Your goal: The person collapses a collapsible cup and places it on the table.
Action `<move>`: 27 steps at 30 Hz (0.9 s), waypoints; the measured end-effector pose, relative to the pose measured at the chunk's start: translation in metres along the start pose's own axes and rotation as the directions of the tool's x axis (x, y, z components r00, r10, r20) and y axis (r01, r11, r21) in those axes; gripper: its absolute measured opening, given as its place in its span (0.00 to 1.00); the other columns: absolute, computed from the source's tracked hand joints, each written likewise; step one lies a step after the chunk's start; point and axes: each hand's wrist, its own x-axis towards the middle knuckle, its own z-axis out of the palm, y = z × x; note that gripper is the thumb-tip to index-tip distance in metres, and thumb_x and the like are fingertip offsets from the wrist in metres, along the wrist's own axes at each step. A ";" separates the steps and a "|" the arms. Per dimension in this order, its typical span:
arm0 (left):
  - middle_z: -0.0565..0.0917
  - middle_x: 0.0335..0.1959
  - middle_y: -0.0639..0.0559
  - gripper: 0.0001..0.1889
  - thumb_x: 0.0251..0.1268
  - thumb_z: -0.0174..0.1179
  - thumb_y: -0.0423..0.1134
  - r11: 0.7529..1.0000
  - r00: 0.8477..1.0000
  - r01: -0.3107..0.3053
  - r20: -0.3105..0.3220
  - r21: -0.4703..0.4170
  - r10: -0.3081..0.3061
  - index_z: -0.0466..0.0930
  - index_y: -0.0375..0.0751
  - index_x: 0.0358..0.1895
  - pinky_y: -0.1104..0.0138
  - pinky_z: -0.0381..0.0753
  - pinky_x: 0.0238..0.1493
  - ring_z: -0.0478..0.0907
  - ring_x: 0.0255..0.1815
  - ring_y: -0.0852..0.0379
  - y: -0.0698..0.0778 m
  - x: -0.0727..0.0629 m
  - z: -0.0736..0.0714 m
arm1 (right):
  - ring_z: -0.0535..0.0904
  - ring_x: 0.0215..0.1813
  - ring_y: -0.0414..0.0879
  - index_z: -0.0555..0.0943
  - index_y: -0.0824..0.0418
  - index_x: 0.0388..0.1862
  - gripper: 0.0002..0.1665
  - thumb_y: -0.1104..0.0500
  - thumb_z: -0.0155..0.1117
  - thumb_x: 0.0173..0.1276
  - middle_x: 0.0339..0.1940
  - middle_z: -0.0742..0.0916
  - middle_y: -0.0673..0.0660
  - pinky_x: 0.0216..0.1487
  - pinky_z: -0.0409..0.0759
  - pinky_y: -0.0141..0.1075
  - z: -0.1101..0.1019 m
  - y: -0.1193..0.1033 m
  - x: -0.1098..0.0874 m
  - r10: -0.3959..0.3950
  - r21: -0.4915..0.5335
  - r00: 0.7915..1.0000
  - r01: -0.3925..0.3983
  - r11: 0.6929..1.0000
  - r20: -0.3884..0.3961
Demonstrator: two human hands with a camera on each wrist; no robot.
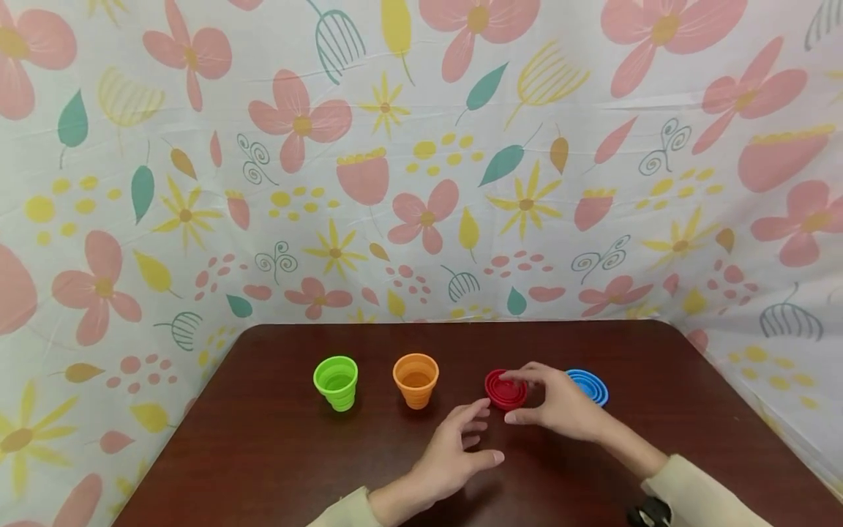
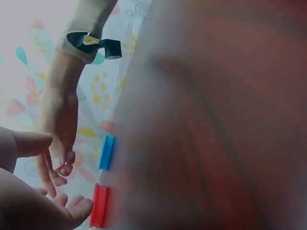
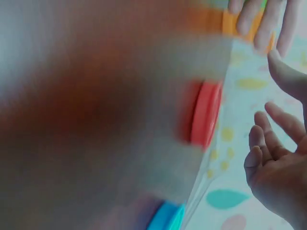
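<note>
A red collapsible cup (image 1: 506, 391), folded flat, lies on the table between my two hands. My right hand (image 1: 560, 401) hovers above its right side, fingers spread and loosely bent, and the right wrist view shows that hand apart from the red cup (image 3: 207, 115). Nothing is in its grasp. On the near left of the cup is my left hand (image 1: 454, 455), thumb and fingers parted, also holding nothing. A blue collapsible cup (image 1: 588, 386), flattened too, is partly hidden behind the right hand.
An orange cup (image 1: 416, 380) and a green cup (image 1: 337, 382) stand upright and expanded to the left. All sit on a dark brown table (image 1: 276, 454). A flower-printed cloth (image 1: 421, 161) hangs behind the table's far edge. A dark band (image 1: 650, 511) is on my right wrist.
</note>
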 end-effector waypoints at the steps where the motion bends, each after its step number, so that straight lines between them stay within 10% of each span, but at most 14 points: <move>1: 0.76 0.65 0.46 0.36 0.63 0.74 0.29 1.000 1.000 -0.014 0.013 0.005 0.014 0.73 0.37 0.75 0.55 0.79 0.66 0.78 0.65 0.42 0.001 -0.005 -0.002 | 0.80 0.45 0.55 0.86 0.59 0.62 0.34 0.50 0.86 0.58 0.46 0.85 0.55 0.39 0.83 0.36 0.004 -0.006 -0.005 -0.001 0.006 1.000 0.001 1.000 -0.011; 9: 0.78 0.60 0.51 0.30 0.65 0.73 0.31 0.996 0.992 -0.094 0.081 0.004 0.093 0.77 0.41 0.71 0.58 0.80 0.65 0.79 0.64 0.45 0.008 -0.037 -0.029 | 0.80 0.37 0.46 0.87 0.47 0.55 0.22 0.50 0.83 0.63 0.39 0.86 0.52 0.35 0.82 0.36 0.031 -0.037 -0.037 -0.029 0.105 0.998 0.034 0.994 -0.056; 27: 0.76 0.63 0.35 0.31 0.66 0.71 0.30 0.996 0.995 -0.089 0.036 -0.009 0.089 0.74 0.34 0.73 0.60 0.80 0.63 0.80 0.63 0.40 0.010 -0.077 -0.072 | 0.80 0.31 0.41 0.87 0.55 0.56 0.22 0.54 0.82 0.64 0.38 0.86 0.56 0.30 0.81 0.34 0.047 -0.056 -0.050 0.030 0.226 0.999 -0.027 0.974 -0.011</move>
